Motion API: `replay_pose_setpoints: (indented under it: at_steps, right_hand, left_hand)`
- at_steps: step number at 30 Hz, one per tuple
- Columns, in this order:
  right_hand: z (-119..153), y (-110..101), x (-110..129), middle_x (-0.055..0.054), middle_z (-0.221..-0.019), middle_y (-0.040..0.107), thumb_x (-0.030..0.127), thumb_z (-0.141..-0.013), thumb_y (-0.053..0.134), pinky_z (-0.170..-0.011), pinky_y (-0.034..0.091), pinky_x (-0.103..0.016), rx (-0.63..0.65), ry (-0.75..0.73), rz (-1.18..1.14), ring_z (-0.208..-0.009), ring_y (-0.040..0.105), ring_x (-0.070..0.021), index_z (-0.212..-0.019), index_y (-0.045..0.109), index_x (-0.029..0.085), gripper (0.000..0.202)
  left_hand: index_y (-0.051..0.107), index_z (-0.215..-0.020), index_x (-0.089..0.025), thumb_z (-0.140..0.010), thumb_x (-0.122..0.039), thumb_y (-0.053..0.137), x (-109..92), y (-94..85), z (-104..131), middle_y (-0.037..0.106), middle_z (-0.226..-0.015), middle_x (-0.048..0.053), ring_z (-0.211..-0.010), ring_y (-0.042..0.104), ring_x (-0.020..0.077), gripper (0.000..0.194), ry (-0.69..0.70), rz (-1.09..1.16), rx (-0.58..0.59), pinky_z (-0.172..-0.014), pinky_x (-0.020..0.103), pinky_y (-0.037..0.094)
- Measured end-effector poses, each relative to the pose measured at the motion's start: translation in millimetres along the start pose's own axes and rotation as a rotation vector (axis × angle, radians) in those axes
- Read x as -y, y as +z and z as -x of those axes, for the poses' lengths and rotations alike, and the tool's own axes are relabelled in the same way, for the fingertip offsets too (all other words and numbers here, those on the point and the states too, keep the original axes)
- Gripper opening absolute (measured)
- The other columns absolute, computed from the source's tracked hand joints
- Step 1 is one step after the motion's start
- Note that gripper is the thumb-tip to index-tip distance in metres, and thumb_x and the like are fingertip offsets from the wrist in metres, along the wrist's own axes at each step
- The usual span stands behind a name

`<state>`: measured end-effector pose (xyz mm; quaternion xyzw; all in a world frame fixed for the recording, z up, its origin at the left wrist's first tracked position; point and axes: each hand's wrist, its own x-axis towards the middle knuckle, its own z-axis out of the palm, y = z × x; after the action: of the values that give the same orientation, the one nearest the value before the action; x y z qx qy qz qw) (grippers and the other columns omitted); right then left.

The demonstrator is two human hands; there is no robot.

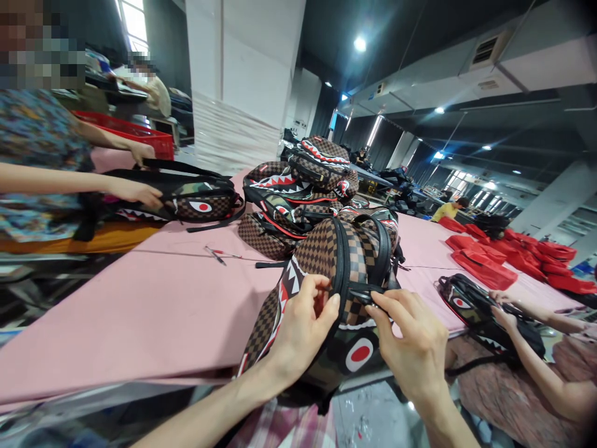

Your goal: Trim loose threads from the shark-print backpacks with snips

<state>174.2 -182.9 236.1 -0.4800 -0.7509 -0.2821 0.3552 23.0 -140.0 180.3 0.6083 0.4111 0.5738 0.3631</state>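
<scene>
A brown-checked backpack (314, 249) with shark teeth and a red-and-white eye stands at the table edge before me. My left hand (305, 323) is closed at its black zipper edge, thumb and curled fingers against the bag. On the other side, my right hand (413, 336) pinches a small dark shiny piece (359, 295) beside a black strip. I cannot make out whether that piece is a zipper pull or a small tool. Just behind the zipper arches the black carry handle (383, 249). The bag's lower part is partly covered by my left forearm.
Similar backpacks (298, 186) are piled behind mine on the pink table (153, 305). Thread snips (215, 255) lie left of the pile. Co-workers handle bags at left (200, 202) and right (466, 305). Red fabric pieces (485, 258) lie farther right.
</scene>
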Motion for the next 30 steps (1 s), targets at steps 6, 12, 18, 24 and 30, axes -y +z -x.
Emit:
replay_pose_setpoints:
  at_steps: [6, 12, 18, 24, 30]
  right_hand:
    - [-1.4, -2.2, 0.7, -0.003, -0.077, 0.065, 0.018, -0.085, 0.056, -0.061, 0.043, -0.025, 0.001, -0.016, 0.031, -0.069, 0.059, -0.0142, -0.088, 0.066, 0.019, 0.011]
    - [-2.1, -1.3, 0.8, -0.003, -0.077, 0.065, 0.018, -0.084, 0.057, -0.061, 0.043, -0.025, 0.002, -0.033, 0.017, -0.069, 0.058, -0.0139, -0.089, 0.066, 0.019, 0.01]
    - [-3.1, 0.0, 3.2, -0.003, -0.077, 0.066, 0.018, -0.084, 0.057, -0.061, 0.042, -0.025, 0.001, -0.044, 0.033, -0.069, 0.057, -0.0138, -0.089, 0.067, 0.018, 0.011]
    - [-3.8, 0.4, 4.6, -0.003, -0.077, 0.066, 0.018, -0.084, 0.057, -0.061, 0.041, -0.025, 0.0, -0.047, 0.041, -0.069, 0.057, -0.0135, -0.089, 0.067, 0.019, 0.011]
    - [-5.5, 2.4, 5.0, -0.003, -0.076, 0.065, 0.016, -0.083, 0.059, -0.061, 0.042, -0.025, -0.013, -0.059, 0.005, -0.069, 0.057, -0.0138, -0.089, 0.067, 0.017, 0.01]
  left_hand:
    - [0.046, -0.093, -0.019, -0.083, -0.035, 0.046, 1.6, -1.2, 0.6, 0.055, -0.07, -0.002, -0.061, 0.056, 0.0135, 0.018, 0.018, -0.025, -0.021, -0.057, 0.025, 0.045]
    - [0.045, -0.094, -0.019, -0.084, -0.035, 0.045, 3.2, -3.7, 1.6, 0.057, -0.075, 0.0, -0.064, 0.057, 0.0144, 0.018, -0.004, 0.002, -0.001, -0.059, 0.027, 0.045]
    - [0.045, -0.094, -0.019, -0.084, -0.035, 0.045, 2.6, -5.0, 0.7, 0.056, -0.075, 0.0, -0.064, 0.057, 0.0146, 0.019, -0.008, -0.009, -0.001, -0.06, 0.027, 0.045]
    - [0.045, -0.093, -0.019, -0.084, -0.034, 0.046, 3.9, -3.6, -0.1, 0.056, -0.074, -0.001, -0.063, 0.056, 0.0136, 0.018, 0.009, -0.017, -0.015, -0.059, 0.026, 0.045]
    - [0.045, -0.094, -0.02, -0.084, -0.033, 0.046, 8.0, -3.5, 1.6, 0.054, -0.073, -0.002, -0.062, 0.055, 0.0129, 0.016, 0.018, -0.016, -0.019, -0.059, 0.025, 0.044]
